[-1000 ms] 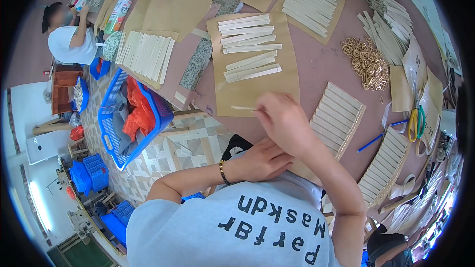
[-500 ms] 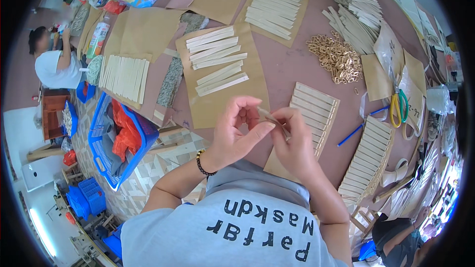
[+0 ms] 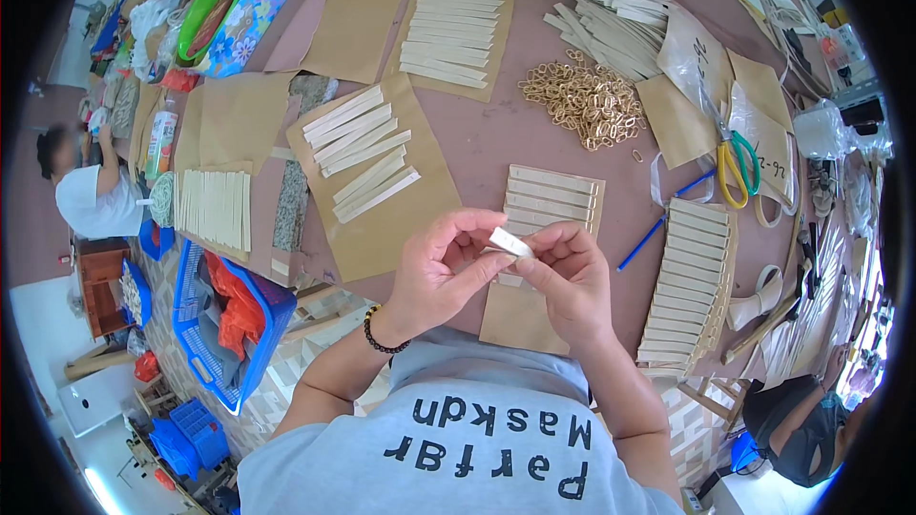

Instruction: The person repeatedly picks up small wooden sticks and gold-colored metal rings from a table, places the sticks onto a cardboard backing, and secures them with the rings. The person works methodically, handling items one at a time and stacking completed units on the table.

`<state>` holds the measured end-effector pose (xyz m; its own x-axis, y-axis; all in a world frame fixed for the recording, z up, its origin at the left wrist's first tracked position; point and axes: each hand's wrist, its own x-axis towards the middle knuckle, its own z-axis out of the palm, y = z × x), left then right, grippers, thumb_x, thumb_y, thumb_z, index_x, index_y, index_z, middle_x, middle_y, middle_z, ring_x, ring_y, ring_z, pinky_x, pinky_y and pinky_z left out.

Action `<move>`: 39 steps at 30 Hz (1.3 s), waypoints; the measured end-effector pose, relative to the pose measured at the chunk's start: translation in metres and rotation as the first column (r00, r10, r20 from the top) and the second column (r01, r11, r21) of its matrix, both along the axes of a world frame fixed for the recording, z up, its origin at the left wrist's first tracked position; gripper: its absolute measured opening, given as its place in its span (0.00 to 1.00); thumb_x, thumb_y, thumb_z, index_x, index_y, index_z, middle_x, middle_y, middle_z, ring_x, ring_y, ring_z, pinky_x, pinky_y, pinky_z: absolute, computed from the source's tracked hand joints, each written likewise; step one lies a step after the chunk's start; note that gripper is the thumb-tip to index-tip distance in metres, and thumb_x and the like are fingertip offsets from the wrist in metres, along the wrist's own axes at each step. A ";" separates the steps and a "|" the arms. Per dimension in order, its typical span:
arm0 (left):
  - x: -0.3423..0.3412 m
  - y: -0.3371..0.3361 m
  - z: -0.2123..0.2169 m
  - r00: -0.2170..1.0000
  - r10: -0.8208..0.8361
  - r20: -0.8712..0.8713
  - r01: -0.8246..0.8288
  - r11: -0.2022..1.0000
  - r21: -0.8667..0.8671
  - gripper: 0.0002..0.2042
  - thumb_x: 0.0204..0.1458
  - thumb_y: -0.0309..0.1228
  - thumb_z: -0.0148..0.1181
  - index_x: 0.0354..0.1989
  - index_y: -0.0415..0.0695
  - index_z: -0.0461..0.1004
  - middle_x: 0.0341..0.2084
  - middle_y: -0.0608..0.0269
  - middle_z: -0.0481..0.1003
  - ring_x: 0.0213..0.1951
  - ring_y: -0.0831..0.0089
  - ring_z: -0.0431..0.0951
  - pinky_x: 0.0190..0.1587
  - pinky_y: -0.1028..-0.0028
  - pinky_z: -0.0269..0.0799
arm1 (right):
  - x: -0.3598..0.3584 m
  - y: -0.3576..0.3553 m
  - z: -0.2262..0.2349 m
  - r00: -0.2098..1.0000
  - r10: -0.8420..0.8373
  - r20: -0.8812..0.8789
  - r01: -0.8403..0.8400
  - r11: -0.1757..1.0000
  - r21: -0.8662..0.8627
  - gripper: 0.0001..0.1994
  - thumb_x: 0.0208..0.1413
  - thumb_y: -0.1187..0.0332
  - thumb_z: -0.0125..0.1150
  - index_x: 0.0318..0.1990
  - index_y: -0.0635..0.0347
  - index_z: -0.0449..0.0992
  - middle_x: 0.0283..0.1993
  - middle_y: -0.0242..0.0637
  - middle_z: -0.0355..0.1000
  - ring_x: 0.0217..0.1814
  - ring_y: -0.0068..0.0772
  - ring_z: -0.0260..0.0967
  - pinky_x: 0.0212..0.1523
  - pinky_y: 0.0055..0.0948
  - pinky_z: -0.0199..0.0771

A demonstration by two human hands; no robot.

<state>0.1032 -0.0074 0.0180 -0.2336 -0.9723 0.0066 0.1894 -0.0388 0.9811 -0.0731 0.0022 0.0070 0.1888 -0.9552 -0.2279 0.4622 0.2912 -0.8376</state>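
Over the table's near edge, a short pale strip (image 3: 511, 243), seemingly folded, is pinched between both hands. My left hand (image 3: 434, 267), with a dark beaded bracelet at its wrist, grips the strip's left end by thumb and forefinger. At the other end, my right hand (image 3: 575, 284) closes thumb and fingers on it. Just beyond the hands lies a brown card (image 3: 551, 198) with strips in a row and gold pieces along its right edge. To the left, loose pale strips (image 3: 367, 148) rest on brown paper (image 3: 367, 253).
Gold oval rings (image 3: 587, 100) lie heaped beyond, near piled strips (image 3: 611, 10). On the right are scissors (image 3: 735, 172), a blue pen (image 3: 641, 243) and a second strip-covered card (image 3: 689, 277). A blue basket (image 3: 262, 324) stands left. Two other people (image 3: 95, 186) (image 3: 797, 420) sit farther off.
My view has shifted, so the table's things appear farther left. The strip has turned and shows a pale flat face, and my left fingers have closed in on it.
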 end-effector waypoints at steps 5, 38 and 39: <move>-0.002 -0.006 0.014 0.996 -0.038 0.077 0.036 0.999 0.022 0.19 0.54 0.16 0.59 0.55 0.39 0.68 0.35 0.65 0.73 0.36 0.81 0.74 0.40 0.81 0.74 | -0.011 -0.014 0.006 0.951 -0.311 0.000 0.308 0.944 0.119 0.08 0.63 0.74 0.52 0.48 0.65 0.67 0.34 0.34 0.72 0.42 0.27 0.73 0.44 0.26 0.74; -0.038 -0.086 -0.023 0.943 -0.103 0.315 0.062 0.988 0.138 0.06 0.55 0.26 0.63 0.30 0.37 0.74 0.24 0.66 0.76 0.28 0.83 0.78 0.32 0.81 0.76 | -0.039 -0.018 -0.001 0.588 -0.318 -0.744 0.090 0.940 -0.330 0.05 0.53 0.73 0.65 0.35 0.63 0.76 0.27 0.39 0.74 0.26 0.26 0.72 0.26 0.25 0.70; -0.035 -0.077 -0.022 0.960 -0.079 0.270 0.040 0.988 0.147 0.05 0.55 0.25 0.63 0.30 0.36 0.74 0.25 0.66 0.77 0.29 0.82 0.78 0.33 0.81 0.76 | -0.036 -0.019 0.000 0.586 -0.304 -0.751 0.072 0.943 -0.325 0.05 0.53 0.73 0.64 0.35 0.63 0.76 0.27 0.40 0.75 0.26 0.27 0.72 0.26 0.26 0.70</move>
<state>0.0683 -0.0849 -0.0039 -0.2645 -0.9435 -0.1998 -0.0929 -0.1813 0.9790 -0.1093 -0.0165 0.0070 -0.1424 -0.9891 0.0378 -0.3845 0.0201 -0.9229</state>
